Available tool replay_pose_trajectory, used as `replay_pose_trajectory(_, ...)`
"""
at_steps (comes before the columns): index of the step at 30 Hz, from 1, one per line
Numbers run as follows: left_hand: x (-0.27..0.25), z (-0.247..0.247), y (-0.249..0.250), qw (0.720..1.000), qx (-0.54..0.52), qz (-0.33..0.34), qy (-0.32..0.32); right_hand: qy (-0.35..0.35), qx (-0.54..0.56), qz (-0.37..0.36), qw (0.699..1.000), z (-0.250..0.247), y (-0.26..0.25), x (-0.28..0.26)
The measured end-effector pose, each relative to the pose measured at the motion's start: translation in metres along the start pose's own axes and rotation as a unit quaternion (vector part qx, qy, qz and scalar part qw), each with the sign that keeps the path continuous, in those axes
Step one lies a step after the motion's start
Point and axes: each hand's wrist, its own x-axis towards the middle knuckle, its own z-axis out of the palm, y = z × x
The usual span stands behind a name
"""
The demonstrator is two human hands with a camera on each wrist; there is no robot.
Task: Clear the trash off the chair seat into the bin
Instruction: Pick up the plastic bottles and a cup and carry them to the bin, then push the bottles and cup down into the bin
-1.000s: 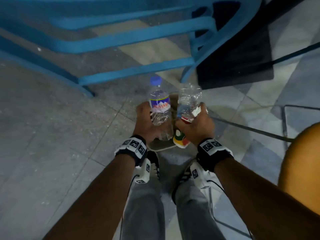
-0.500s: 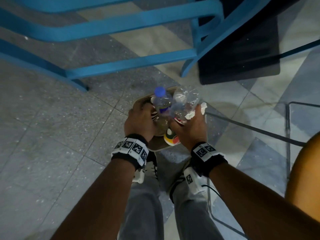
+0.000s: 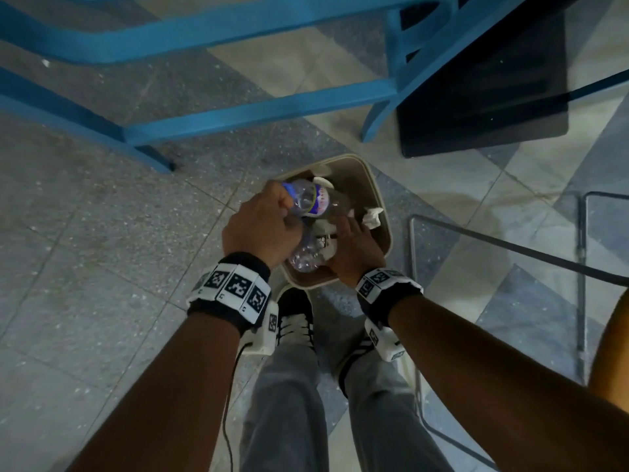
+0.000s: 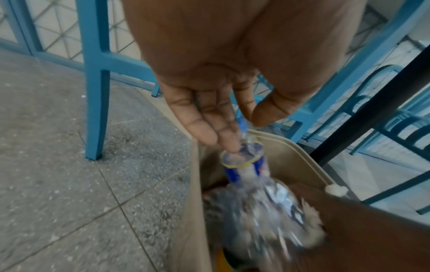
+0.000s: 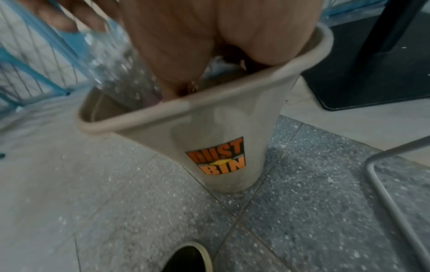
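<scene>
Beige plastic bin [image 5: 232, 117]: orange and black sticker [image 5: 216, 156] with a yellow patch at centre. Clear plastic bottle [image 3: 316, 199]: blue cap, blue label edged in yellow. White crumpled paper [image 3: 372, 216] at the bin wall. Blue chair frame [image 3: 238, 110]. Grey speckled floor tiles [image 3: 102, 233]. Black wristbands [image 3: 235, 287] bearing white-and-black square markers. Black shoes with white laces [image 3: 294, 321]; grey trousers [image 3: 289, 403].

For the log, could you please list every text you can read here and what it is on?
"DUST BIN": orange sticker on the bin wall.
Bottle label: blue print, too blurred to read.
Wristband squares: coded markers, no words.
Paper scrap in the bin: dark marks, unreadable.
</scene>
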Motion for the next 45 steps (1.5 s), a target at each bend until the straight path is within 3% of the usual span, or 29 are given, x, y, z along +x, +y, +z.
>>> replay_pose_trajectory(3,-0.016,0.008,0.003,0.998,-0.030,0.051,-0.009,0.032,0.023,-0.022,0.999,-0.010,-0.003,-0.006)
replay_pose_trajectory(5,-0.021,0.015,0.005,0.996,-0.017,0.070,-0.051,0.049,0.049,-0.042,0.997,-0.019,-0.004,-0.011)
replay_pose_trajectory(9,-0.020,0.028,0.004,0.977,0.128,0.091,-0.147,0.010,0.031,-0.061,0.998,-0.033,-0.010,-0.020)
replay_pose_trajectory(12,-0.019,0.025,0.003,0.979,0.118,0.089,-0.141,0.021,0.051,-0.055,0.997,-0.047,-0.015,-0.023)
replay_pose_trajectory(15,-0.023,0.011,0.007,0.982,0.128,0.089,-0.111,-0.016,0.013,-0.060,0.998,-0.050,-0.015,-0.030)
replay_pose_trajectory(19,-0.028,-0.010,0.009,0.997,0.006,0.060,-0.056,0.061,-0.031,-0.034,0.997,-0.048,-0.018,-0.020)
replay_pose_trajectory(22,-0.038,-0.022,0.005,0.996,-0.061,0.047,-0.033,-0.011,-0.046,-0.055,0.997,-0.046,-0.026,-0.007)
replay_pose_trajectory(24,-0.046,-0.026,-0.005,0.995,-0.069,0.063,-0.025,-0.021,-0.079,-0.057,0.995,-0.057,-0.038,-0.011)
replay_pose_trajectory(29,-0.072,-0.033,-0.023,0.995,-0.058,0.064,-0.053,0.055,-0.048,-0.036,0.997,-0.079,-0.040,-0.035)
replay_pose_trajectory(33,-0.090,-0.036,-0.023,0.995,-0.038,0.052,-0.071,0.093,0.048,-0.017,0.994,-0.091,-0.025,-0.075)
replay_pose_trajectory(40,-0.130,-0.057,0.033,0.983,0.015,0.092,-0.160,0.035,0.221,-0.012,0.975,-0.135,0.020,-0.192)
replay_pose_trajectory(44,-0.154,-0.060,0.074,0.970,0.075,0.122,-0.196,0.128,0.337,0.024,0.932,-0.165,0.052,-0.283)
replay_pose_trajectory(45,-0.164,-0.069,0.088,0.962,0.077,0.126,-0.231,0.152,0.364,0.037,0.918,-0.173,0.060,-0.308)
